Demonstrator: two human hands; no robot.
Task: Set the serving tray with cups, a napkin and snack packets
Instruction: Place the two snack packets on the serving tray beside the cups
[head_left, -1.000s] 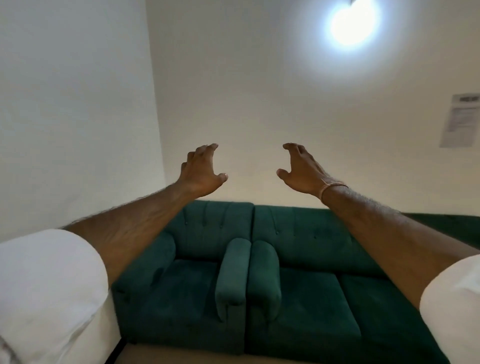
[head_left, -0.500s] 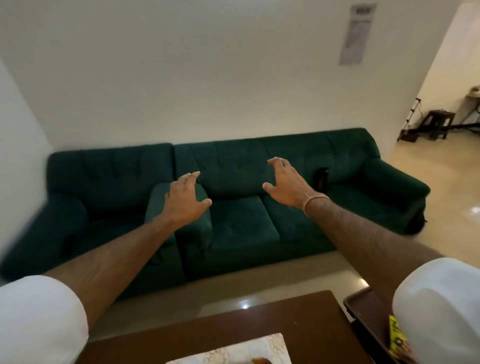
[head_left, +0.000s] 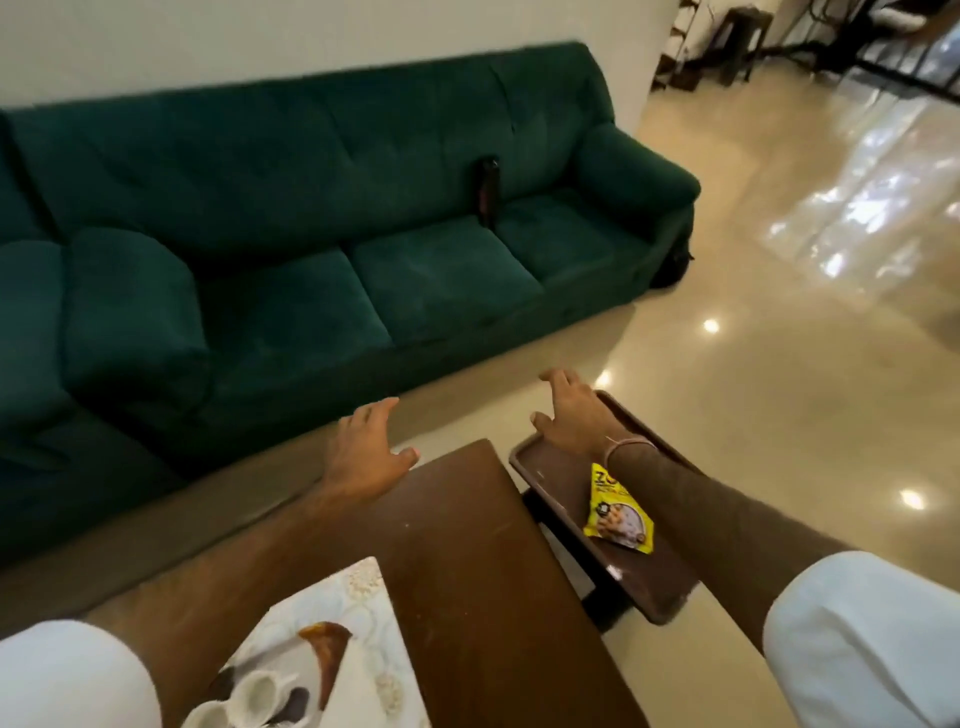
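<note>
Off-white wall (head_left: 260, 36) at back. A dark green three-seat sofa (head_left: 363, 218) stands against it, with plush fabric and rolled arms. A second green seat (head_left: 26, 322) sits just beside the sofa's left arm. A small dark upright item (head_left: 488, 189) leans at the sofa back; what it is cannot be told. The cream floor (head_left: 779, 374) is glossy, showing lamp spots and daylight glare. Brown wooden desk (head_left: 467, 545) in the foreground. At far right, an opening with a dark stool (head_left: 737, 41).
</note>
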